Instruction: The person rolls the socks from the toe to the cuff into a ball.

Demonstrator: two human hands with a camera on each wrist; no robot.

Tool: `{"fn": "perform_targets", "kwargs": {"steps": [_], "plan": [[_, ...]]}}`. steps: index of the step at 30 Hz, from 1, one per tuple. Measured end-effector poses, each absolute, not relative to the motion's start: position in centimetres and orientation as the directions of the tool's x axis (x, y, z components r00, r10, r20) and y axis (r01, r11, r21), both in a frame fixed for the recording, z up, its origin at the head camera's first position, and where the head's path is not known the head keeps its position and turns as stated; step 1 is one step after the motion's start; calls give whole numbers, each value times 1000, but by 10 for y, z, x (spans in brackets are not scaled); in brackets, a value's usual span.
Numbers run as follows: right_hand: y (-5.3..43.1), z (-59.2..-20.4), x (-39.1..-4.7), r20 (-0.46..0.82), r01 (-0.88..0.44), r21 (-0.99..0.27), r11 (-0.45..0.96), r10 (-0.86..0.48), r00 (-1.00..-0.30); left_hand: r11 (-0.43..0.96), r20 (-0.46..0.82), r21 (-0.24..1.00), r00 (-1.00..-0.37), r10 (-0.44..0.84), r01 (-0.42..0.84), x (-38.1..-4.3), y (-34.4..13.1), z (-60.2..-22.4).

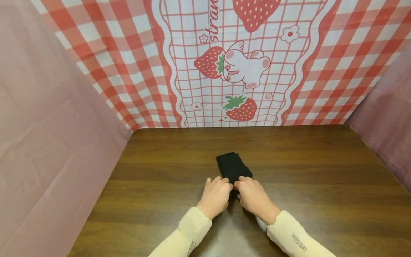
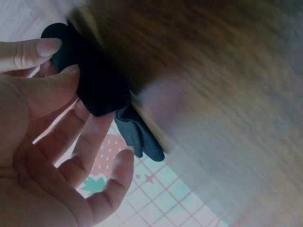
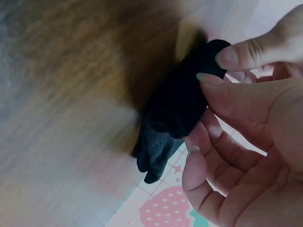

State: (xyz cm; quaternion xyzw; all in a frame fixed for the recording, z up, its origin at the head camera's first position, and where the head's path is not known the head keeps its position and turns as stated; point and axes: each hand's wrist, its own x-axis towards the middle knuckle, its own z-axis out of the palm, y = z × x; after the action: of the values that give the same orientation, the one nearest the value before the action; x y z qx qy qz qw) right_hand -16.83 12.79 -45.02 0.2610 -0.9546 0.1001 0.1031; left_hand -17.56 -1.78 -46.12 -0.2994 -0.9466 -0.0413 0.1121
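A bundle of black socks [image 1: 232,166], folded in layers, lies on the wooden table in front of me. My left hand [image 1: 216,196] pinches the near end of the bundle between thumb and fingers. Close beside it, my right hand [image 1: 255,198] grips the same end from the right. In the left wrist view the black socks [image 2: 92,71] show a thick folded edge under the thumb, with looser ends sticking out beyond the fingers. The right wrist view has the rolled-looking fold of the socks [image 3: 177,94] between thumb and fingertips. Both hands hide part of the near end.
The brown wooden table [image 1: 154,200] runs back to a red-checked strawberry cloth [image 1: 179,71] hanging behind it. Pink cloth [image 1: 57,125] hangs along the left side, and more pink cloth [image 1: 385,117] on the right.
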Motion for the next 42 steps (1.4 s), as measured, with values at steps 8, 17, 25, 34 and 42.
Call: {"fn": "perform_targets", "kwargs": {"steps": [8,17,25,34,42], "plan": [[128,-447,-174,215,-481,-227,847,-438,-873,822,242,57,-807,539,567,-180,-20,-459],[131,-449,-178,195,-446,-238,863,-408,-892,808,268,109,-800,536,578,-183,-22,-461],[131,-449,-178,158,-442,-232,867,-415,-896,812,229,42,-797,559,582,-178,-19,-461],[130,-449,-174,143,-468,-211,858,-447,-883,817,236,34,-799,553,575,-175,-17,-460],[131,-449,-174,198,-514,-162,842,-482,-853,831,239,38,-812,532,556,-176,-17,-459]]}}
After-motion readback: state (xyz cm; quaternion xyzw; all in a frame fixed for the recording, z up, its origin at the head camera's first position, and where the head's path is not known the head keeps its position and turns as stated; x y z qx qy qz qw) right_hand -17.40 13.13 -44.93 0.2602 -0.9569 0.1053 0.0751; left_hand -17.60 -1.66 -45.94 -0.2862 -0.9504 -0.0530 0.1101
